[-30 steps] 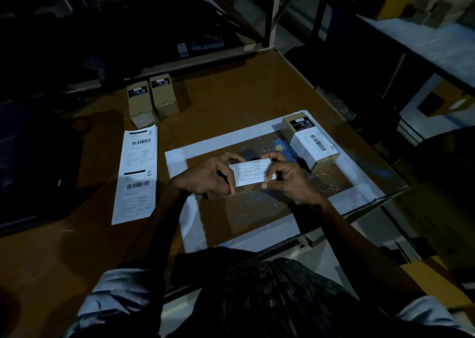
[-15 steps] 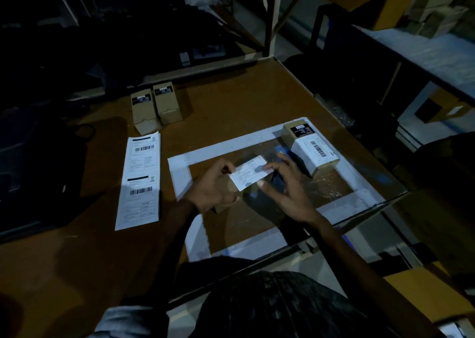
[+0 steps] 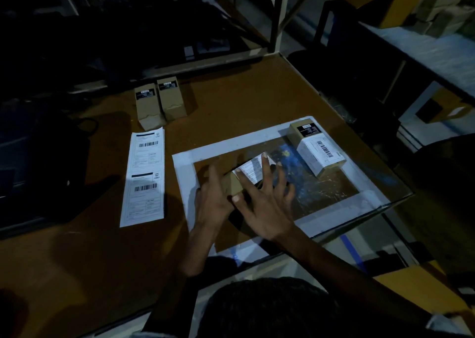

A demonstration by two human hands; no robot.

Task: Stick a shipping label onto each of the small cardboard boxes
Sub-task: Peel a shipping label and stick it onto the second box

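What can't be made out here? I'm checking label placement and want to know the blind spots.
Head view only:
- Box being labelled: mostly covered by the left hand and right hand; its edges are hidden.
- White label on it: fingers cross it, print blurred; full adhesion unclear.
- Text on the label strip and the labelled box: too small.
- Two far boxes: only top and near faces show.
- Left of the table: too dark.

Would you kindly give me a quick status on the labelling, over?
Left hand steadying box, right hand open, fingers smoothing label down. One labelled box aside; two bare boxes waiting. Nothing obstructing.
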